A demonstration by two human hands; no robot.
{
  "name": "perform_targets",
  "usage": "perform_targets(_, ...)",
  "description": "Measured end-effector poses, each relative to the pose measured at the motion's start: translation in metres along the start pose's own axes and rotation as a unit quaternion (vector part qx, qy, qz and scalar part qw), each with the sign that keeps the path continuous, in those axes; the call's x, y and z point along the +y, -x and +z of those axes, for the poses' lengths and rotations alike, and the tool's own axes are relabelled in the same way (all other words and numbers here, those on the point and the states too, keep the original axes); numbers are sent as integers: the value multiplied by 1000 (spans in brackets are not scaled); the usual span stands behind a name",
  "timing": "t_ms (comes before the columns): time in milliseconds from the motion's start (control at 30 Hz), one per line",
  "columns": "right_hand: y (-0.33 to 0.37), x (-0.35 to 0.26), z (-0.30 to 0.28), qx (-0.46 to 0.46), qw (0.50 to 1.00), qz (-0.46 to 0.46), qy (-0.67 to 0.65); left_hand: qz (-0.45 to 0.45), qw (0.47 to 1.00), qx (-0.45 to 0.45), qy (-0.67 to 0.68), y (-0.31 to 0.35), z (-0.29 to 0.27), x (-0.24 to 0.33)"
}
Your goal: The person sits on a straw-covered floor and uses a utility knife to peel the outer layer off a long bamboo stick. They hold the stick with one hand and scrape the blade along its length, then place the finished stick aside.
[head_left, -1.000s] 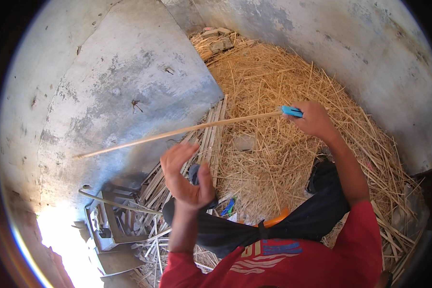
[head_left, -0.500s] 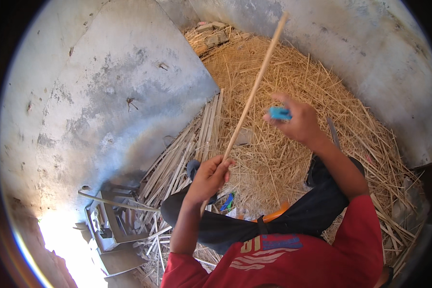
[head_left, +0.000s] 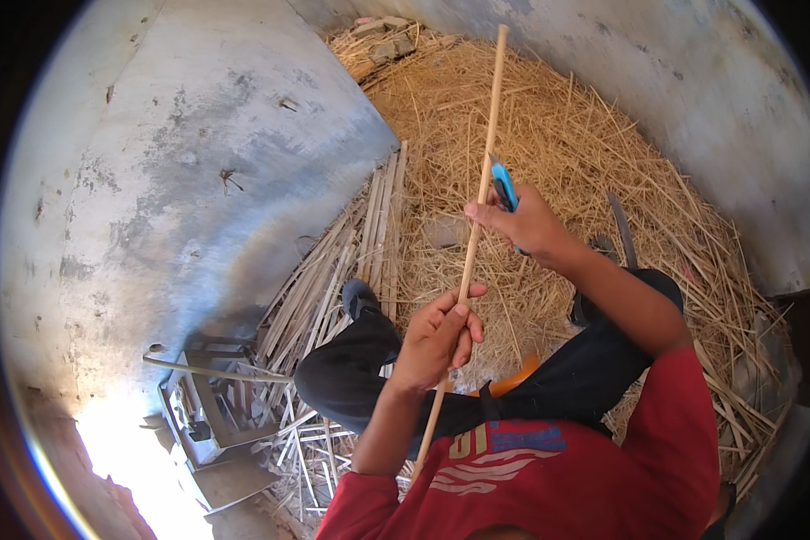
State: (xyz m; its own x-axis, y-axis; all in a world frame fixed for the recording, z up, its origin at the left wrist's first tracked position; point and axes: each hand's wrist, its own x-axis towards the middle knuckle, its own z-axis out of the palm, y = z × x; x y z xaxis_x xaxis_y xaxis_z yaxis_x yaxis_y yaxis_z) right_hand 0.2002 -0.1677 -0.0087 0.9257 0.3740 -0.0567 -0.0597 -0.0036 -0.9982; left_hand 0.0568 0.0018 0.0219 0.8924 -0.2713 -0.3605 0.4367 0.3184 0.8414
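Note:
A long, thin, pale wooden stick [head_left: 492, 117] slants from my lap up toward the far wall. My left hand [head_left: 436, 340] is closed round its lower part, with the lower end running down against my shirt. Higher on the stick, my right hand [head_left: 519, 219] pinches it between thumb and fingers. That same hand also holds a blue utility knife [head_left: 504, 186], whose tip lies close beside the stick. Whether the blade touches the wood is too small to tell.
Straw and shavings [head_left: 549, 135] cover the floor ahead. Split strips [head_left: 382, 225] lie in a pile at the left by the grey wall [head_left: 198, 117]. A long curved blade [head_left: 621, 225] rests beyond my right knee. A metal frame [head_left: 211, 405] stands lower left; an orange object [head_left: 513, 376] is under my leg.
My right hand has come left and taken hold of the stick, with the blue knife now pointing upward. My left hand has moved right with the stick, which stands more upright.

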Motion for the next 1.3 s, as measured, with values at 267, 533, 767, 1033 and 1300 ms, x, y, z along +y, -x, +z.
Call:
perform_targets(267,-8,1,-14,-13,998,28,52,27,995,68,67,23,9,-32)
perform_targets(533,42,-4,23,-67,819,-244,515,99,956,182,-207,25,2,-19)
perform_targets(767,21,5,12,29,799,-304,519,132,922,212,-296,37,10,-22)
perform_targets(1033,17,10,14,48,776,-363,514,142,881,217,-395,36,12,-20)
perform_targets(1300,-26,42,-26,119,709,-372,587,170,847,190,-466,47,17,-22)
